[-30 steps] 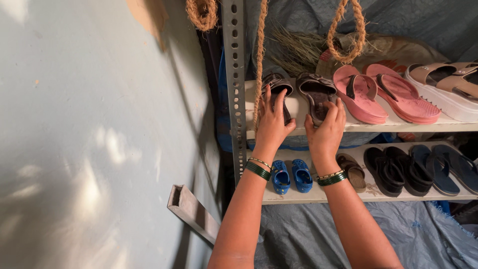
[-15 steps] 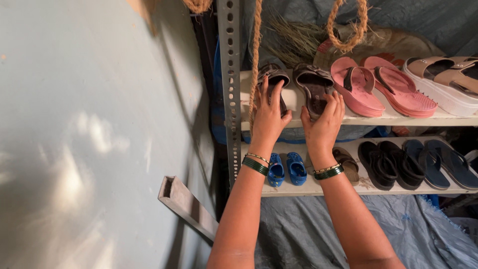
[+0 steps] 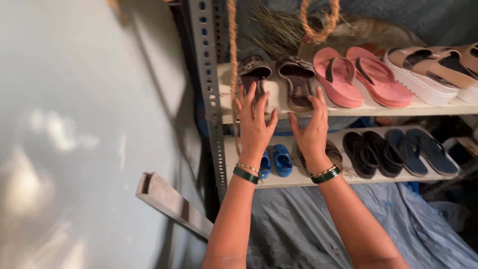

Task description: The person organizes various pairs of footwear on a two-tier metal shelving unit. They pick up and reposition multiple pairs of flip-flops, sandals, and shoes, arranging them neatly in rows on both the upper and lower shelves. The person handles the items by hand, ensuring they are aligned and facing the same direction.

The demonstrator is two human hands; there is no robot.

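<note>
1. Pink flip-flops [image 3: 356, 74] on upper shelf [image 3: 423, 107], right of centre.
2. Tan platform sandals [image 3: 435, 69] at far right, same shelf.
3. Small blue clogs [image 3: 276, 160] and dark sandals [image 3: 393, 152] on lower shelf.
4. Hanging rope [image 3: 232, 40] beside perforated metal upright [image 3: 209, 89].
5. Grey tarp [image 3: 294, 229] below.

The upper shelf [image 3: 348, 110] carries brown sandals [image 3: 279, 79], pink flip-flops [image 3: 358, 77] and beige platform sandals [image 3: 433, 69] side by side. The lower shelf [image 3: 294, 178] holds small blue clogs [image 3: 276, 160], black slippers [image 3: 373, 152] and dark blue flip-flops [image 3: 423, 149].
</note>
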